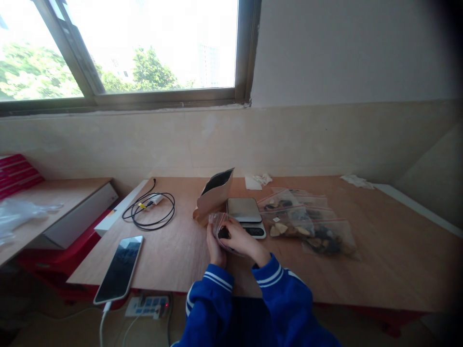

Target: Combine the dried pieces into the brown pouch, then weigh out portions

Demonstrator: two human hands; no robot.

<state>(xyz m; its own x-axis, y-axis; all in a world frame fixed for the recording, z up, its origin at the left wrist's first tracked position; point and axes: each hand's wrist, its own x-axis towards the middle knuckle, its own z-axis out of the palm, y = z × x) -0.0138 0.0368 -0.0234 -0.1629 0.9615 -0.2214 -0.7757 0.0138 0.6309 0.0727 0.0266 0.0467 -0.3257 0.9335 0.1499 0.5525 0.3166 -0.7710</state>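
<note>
Both my hands meet over a small clear zip bag (221, 226) with something dark inside, just in front of a kitchen scale (246, 216). My left hand (216, 248) cups the bag from the left with curled fingers. My right hand (241, 240) grips it from the right, fingers closed on its edge. An open brown paper pouch (213, 196) stands upright just behind the bag, left of the scale. Blue sleeves with white stripes cover both forearms.
Several clear zip bags (307, 222) of dried pieces lie right of the scale. A coiled black cable (150, 211) and a phone (120, 268) lie on the left of the wooden table (379, 250). A power strip (146, 306) sits on the floor. Crumpled tissue (258, 180) lies by the wall.
</note>
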